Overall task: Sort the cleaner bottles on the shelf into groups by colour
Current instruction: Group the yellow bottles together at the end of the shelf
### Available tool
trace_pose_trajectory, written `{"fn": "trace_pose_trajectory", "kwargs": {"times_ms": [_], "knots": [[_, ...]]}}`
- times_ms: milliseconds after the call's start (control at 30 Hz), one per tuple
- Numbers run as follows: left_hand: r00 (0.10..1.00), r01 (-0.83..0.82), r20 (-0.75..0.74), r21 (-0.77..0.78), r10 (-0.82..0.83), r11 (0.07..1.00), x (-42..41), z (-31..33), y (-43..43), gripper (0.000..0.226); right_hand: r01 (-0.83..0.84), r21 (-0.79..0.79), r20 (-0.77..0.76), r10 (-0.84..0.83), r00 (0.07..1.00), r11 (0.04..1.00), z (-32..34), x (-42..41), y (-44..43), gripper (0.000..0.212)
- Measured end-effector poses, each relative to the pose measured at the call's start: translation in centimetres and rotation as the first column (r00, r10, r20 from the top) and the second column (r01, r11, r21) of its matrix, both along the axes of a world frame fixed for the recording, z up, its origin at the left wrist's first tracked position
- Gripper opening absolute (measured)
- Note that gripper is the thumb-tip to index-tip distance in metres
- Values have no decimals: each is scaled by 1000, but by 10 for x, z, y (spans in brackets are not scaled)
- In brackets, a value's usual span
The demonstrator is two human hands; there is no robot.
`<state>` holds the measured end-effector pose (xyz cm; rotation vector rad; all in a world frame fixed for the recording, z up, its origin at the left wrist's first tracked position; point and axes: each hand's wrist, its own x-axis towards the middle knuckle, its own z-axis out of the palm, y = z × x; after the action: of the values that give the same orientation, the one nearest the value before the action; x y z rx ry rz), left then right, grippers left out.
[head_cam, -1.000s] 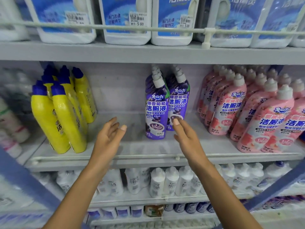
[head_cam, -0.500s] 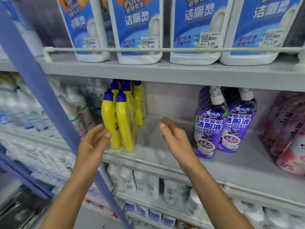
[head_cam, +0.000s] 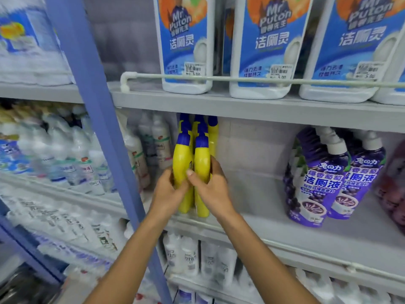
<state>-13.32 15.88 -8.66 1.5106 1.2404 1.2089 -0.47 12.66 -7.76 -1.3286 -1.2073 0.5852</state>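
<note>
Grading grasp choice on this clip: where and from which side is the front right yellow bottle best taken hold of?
Probably best to grip the front right yellow bottle round its wide lower body, coming from the front right. It stands upright, tight against its yellow neighbour on the left, while the shelf has open space to its right. The right hand holds it there.

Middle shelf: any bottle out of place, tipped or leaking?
Nothing stands out. Yellow bottles stand together, gripped by left hand and right hand; purple bottles sit grouped further right; the shelf shows no spill.
</note>
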Motion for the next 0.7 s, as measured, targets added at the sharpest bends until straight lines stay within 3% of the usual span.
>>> {"fn": "trace_pose_trajectory", "kwargs": {"times_ms": [67,133,300,500,700], "knots": [[1000,6,-30,6,-6,1000,3,-5,1,26,77,-8,68,-77,995,997,-8,-9,3,74],[999,18,-45,36,-16,999,2,-10,0,26,125,-5,105,-124,987,992,-13,-13,4,78],[993,103,-71,92,-97,990,-3,-21,8,33,148,-4,139,-146,979,989,-8,-2,-9,60],[958,285,-38,51,-283,957,23,-31,3,47,217,-13,237,-208,949,976,-10,40,-41,50],[924,361,-177,107,-339,927,74,-20,1,49,297,-51,273,-273,922,953,-13,97,-58,45]]}}
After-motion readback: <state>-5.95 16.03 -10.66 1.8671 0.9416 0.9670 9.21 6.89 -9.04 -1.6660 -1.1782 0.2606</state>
